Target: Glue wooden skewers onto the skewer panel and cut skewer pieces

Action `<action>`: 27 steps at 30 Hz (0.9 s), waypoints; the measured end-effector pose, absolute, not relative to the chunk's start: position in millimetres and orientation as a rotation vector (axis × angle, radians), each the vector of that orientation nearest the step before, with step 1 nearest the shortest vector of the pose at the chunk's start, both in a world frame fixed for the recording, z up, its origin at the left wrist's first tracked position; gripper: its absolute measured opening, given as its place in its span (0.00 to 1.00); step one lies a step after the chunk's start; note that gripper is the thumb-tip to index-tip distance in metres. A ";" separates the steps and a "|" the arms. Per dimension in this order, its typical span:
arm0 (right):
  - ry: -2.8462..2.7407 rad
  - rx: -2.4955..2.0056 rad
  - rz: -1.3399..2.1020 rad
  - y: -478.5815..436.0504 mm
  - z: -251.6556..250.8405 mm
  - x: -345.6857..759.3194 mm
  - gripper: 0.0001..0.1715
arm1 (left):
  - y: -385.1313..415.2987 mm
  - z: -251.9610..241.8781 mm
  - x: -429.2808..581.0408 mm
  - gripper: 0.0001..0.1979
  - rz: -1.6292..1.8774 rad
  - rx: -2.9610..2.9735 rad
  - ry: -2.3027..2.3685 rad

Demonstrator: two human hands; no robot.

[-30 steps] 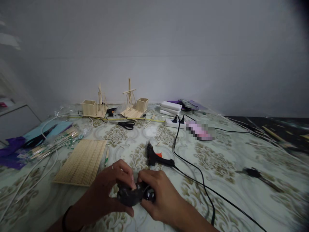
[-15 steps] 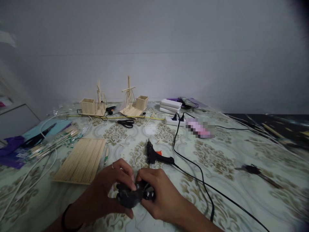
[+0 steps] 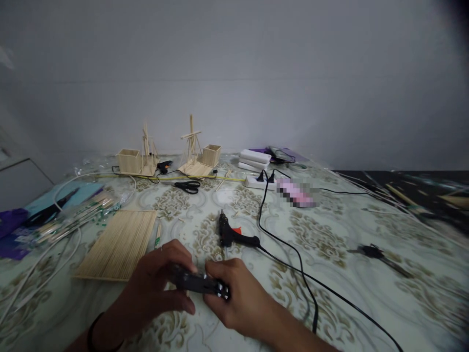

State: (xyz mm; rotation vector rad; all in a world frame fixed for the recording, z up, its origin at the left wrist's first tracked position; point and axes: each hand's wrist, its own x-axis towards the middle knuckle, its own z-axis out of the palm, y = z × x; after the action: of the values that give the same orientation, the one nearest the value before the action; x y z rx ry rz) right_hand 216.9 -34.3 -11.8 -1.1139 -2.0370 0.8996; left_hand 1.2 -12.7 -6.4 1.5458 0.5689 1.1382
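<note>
Both hands meet over the near part of the counter (image 3: pixel 330 298), and a dark, shiny object (image 3: pixel 198 282) lies between them, raised in their grip. The left hand (image 3: pixel 161 283) has its fingers curled over the object's left end, with the thumb below, apart from the fingers. The right hand (image 3: pixel 238 296) is closed around the other end, its thumb and forefinger pressed close. Much of the object is hidden by the fingers — what it is exactly, I cannot tell.

Just beyond the hands lies a black glue gun (image 3: pixel 240 238) with an orange trigger (image 3: pixel 237 230), its nozzle pointing away from the person. A black cord (image 3: pixel 330 282) runs from its handle toward the lower right. To the left of the gun, a flat panel of thin sticks (image 3: pixel 119 244) lies near the left hand, with 1 short green-marked stick (image 3: pixel 158 237) beside it. Farther left are more loose sticks (image 3: pixel 76 215) in clear plastic.

At the back stand 2 stick models, the left model (image 3: pixel 129 161) and the right model (image 3: pixel 211 155), each with an open box. Black scissors (image 3: pixel 187 187) lie in front of them. A white power strip (image 3: pixel 252 183) holds 2 black plugs, and behind it sit stacked white cases (image 3: pixel 254 157). A slim dark tool (image 3: pixel 373 253) lies well apart on the right.
</note>
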 end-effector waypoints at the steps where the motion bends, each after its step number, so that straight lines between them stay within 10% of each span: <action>1: -2.037 -1.126 0.896 -34.2 -12.5 217.1 0.14 | -12.4 -5.8 1.8 0.20 1.130 1.511 0.556; 18: -2.056 -1.127 0.912 -29.6 -11.0 221.2 0.12 | -11.6 -10.8 -1.5 0.30 1.022 1.368 0.638; 27: -2.075 -1.142 0.920 -28.9 -13.7 222.6 0.12 | -8.8 -10.1 1.7 0.18 1.107 1.501 0.544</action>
State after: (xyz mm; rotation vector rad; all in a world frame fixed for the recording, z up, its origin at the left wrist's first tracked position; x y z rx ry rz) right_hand 222.6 -28.9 -13.7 -1.1417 -2.0753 0.9197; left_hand 1.7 -8.8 -10.1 1.5006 0.5444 1.1068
